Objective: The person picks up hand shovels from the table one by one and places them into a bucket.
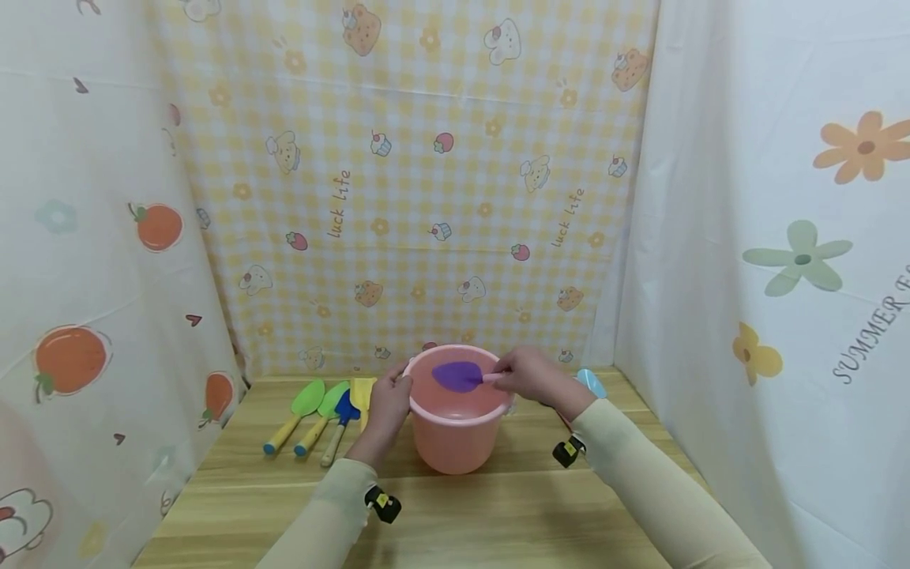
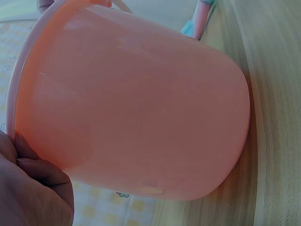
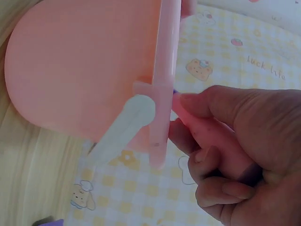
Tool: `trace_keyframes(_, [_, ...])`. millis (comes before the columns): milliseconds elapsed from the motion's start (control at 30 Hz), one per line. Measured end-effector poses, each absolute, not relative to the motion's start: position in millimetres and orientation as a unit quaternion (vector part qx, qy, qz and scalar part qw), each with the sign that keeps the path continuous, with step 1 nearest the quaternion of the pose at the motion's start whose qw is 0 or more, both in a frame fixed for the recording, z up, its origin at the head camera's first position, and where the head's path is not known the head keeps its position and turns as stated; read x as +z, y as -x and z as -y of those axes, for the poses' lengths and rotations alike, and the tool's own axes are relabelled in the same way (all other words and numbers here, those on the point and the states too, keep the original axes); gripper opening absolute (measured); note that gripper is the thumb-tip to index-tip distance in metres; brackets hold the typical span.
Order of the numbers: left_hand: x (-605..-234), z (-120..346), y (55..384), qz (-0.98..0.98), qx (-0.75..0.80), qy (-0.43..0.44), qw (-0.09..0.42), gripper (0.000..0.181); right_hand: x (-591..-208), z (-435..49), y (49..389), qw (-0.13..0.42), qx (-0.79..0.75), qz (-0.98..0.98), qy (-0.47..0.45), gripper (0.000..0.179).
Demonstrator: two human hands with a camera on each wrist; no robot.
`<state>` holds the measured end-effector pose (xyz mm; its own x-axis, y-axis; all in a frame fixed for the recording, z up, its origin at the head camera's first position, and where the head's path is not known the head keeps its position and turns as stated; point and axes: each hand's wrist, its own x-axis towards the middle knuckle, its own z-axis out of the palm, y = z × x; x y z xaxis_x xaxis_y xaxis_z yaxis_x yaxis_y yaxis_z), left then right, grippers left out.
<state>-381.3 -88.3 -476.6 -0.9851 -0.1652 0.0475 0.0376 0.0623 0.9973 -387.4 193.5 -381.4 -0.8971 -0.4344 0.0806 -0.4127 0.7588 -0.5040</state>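
A pink bucket (image 1: 455, 446) stands upright on the wooden table. My left hand (image 1: 387, 407) grips its rim on the left side, and in the left wrist view the curled fingers (image 2: 44, 174) show at the rim. In my right hand (image 1: 529, 375) is a toy shovel with a purple blade (image 1: 457, 377). The fingers wrap round its pink handle (image 3: 211, 141), as the right wrist view shows. The blade is over the bucket's mouth, inside the rim's outline. How deep it reaches I cannot tell.
Left of the bucket lie two green shovels (image 1: 308, 397), a blue shovel (image 1: 346, 407) and a yellow one (image 1: 361, 391). A light blue tool (image 1: 592, 382) lies behind my right arm. Printed cloth (image 1: 419, 197) hangs at the back and both sides of the table (image 1: 498, 521).
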Motion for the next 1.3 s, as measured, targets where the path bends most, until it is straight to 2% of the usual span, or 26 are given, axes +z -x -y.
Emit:
trace_keyframes(200, [-478, 88, 382, 0.722, -0.686, -0.042, 0.081, 0.055, -376, -185, 387, 0.031, -0.218, -0.944, 0.247, 0.018])
trace_keyframes(467, [-478, 89, 383, 0.722, -0.686, -0.041, 0.075, 0.051, -376, -174, 385, 0.055, -0.177, -0.957, 0.225, 0.019])
trace_keyframes(967, [-479, 89, 381, 0.723, -0.686, -0.039, 0.074, 0.050, -381, -158, 392, 0.043, -0.095, -0.954, 0.282, 0.021])
trace_keyframes(1300, [-477, 88, 380, 0.722, -0.687, -0.040, 0.074, 0.051, -387, -150, 399, 0.059, -0.090, -0.945, 0.308, 0.021])
